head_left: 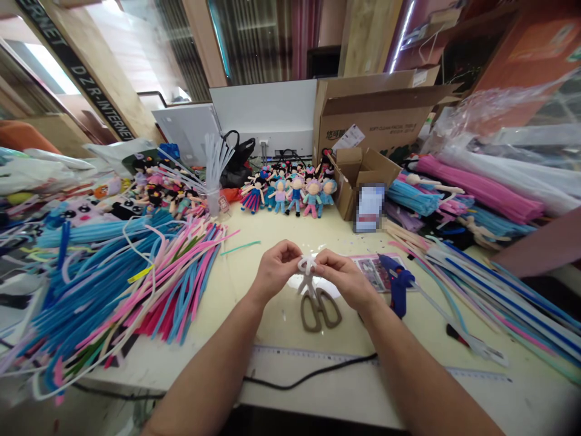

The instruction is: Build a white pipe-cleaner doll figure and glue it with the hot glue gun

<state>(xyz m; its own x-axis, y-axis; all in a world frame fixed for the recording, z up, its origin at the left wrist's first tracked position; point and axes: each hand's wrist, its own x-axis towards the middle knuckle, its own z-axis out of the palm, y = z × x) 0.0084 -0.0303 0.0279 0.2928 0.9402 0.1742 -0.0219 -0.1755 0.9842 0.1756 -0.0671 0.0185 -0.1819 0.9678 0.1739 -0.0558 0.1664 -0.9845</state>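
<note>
Between my two hands is a small looped piece of white pipe cleaner (pixel 307 264), held just above the table. My left hand (pixel 280 266) pinches its left side with thumb and forefinger. From the right, my right hand (pixel 341 275) grips the other side in the same way. Directly below lies a pair of scissors (pixel 320 309) with grey-brown handles pointing towards me; the white piece partly hides the blades. A blue glue gun (pixel 396 283) rests to the right of my right hand.
Bundles of coloured pipe cleaners (pixel 113 272) cover the left side, and more strips (pixel 494 290) lie at right. Small dolls (pixel 295 197) stand at the back beside an open cardboard box (pixel 347 181) and a phone (pixel 370 209). A ruler (pixel 313 356) and black cable (pixel 299 383) cross the front.
</note>
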